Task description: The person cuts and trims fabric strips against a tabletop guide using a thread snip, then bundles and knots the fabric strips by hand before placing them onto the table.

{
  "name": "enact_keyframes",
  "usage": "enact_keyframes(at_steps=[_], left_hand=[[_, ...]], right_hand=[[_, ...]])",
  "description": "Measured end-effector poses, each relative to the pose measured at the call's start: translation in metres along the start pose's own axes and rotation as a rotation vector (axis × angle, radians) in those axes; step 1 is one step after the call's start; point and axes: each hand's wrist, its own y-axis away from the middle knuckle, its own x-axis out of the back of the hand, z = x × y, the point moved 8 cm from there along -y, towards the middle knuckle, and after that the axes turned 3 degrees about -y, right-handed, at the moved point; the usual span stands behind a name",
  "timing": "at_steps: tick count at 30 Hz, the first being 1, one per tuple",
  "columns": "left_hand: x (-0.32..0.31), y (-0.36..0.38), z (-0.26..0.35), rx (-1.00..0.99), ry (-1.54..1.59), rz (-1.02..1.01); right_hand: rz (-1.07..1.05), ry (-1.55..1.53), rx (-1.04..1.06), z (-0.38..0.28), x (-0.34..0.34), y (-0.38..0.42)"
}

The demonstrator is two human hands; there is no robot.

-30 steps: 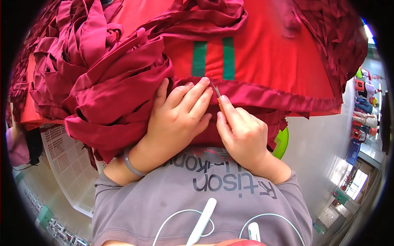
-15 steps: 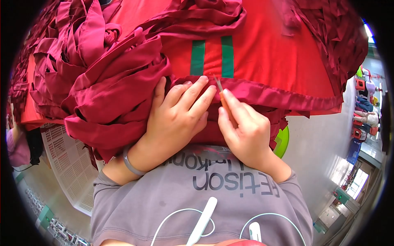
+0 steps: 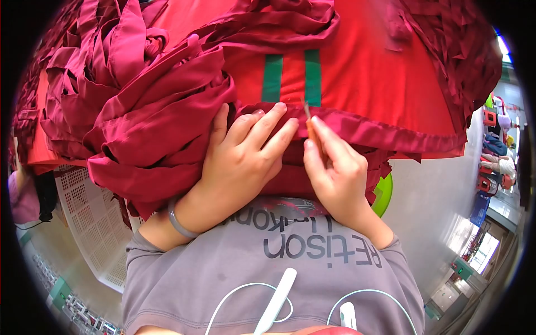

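Note:
My left hand [image 3: 241, 151] lies with its fingers spread, pressing on a maroon fabric band [image 3: 385, 127] along the near edge of a red cloth-covered surface [image 3: 368, 72]. Just right of those fingertips, my right hand [image 3: 341, 170] pinches an orange-handled tool [image 3: 311, 128] with a thin metal tip. That tip points away from me and overlaps the band's far edge, close to a green strip [image 3: 313, 78]. A second green strip [image 3: 272, 78] runs parallel on its left. Beside my left hand rises a heap of maroon fabric strips [image 3: 151, 128].
More maroon strips [image 3: 458, 56] hang over the far right side. A white perforated basket [image 3: 95, 212] stands below on the left, and a bright green round object [image 3: 383, 194] shows beneath the right side. Part of another person in pink [image 3: 23, 195] appears at far left.
My right hand has shifted slightly right along the band, carrying the tool. My left hand stays nearly in place on the fabric.

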Motion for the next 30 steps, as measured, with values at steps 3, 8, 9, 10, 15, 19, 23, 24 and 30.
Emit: enact_keyframes(at_steps=[3, 8, 9, 10, 15, 19, 23, 24, 30], left_hand=[[0.0, 0.001, 0.0, -0.001, -0.008, 0.011], [-0.001, 0.0, 0.0, -0.004, -0.025, 0.015], [-0.001, 0.0, 0.001, -0.006, -0.019, 0.007], [-0.001, 0.001, 0.001, -0.009, -0.014, -0.002], [-0.002, 0.002, 0.001, -0.004, -0.003, 0.0], [-0.002, 0.003, 0.0, -0.015, -0.021, 0.029], [-0.004, 0.004, -0.001, -0.009, -0.008, 0.027], [-0.005, 0.005, -0.001, -0.014, -0.022, 0.037], [-0.002, 0.005, 0.001, -0.038, -0.074, 0.071]], right_hand=[[-0.039, 0.09, 0.077, -0.01, 0.003, 0.006], [-0.111, 0.278, 0.09, -0.012, -0.007, 0.004], [-0.114, 0.293, 0.09, -0.012, -0.009, 0.003], [-0.113, 0.291, 0.091, -0.009, -0.013, 0.001], [0.156, 0.025, 0.008, -0.005, 0.017, -0.011], [0.005, -0.283, -0.244, 0.005, 0.019, -0.017], [-0.076, 0.021, -0.093, -0.009, 0.008, -0.036], [-0.088, 0.074, -0.042, -0.008, 0.001, -0.039], [-0.193, 0.27, 0.038, 0.0, -0.026, -0.05]])
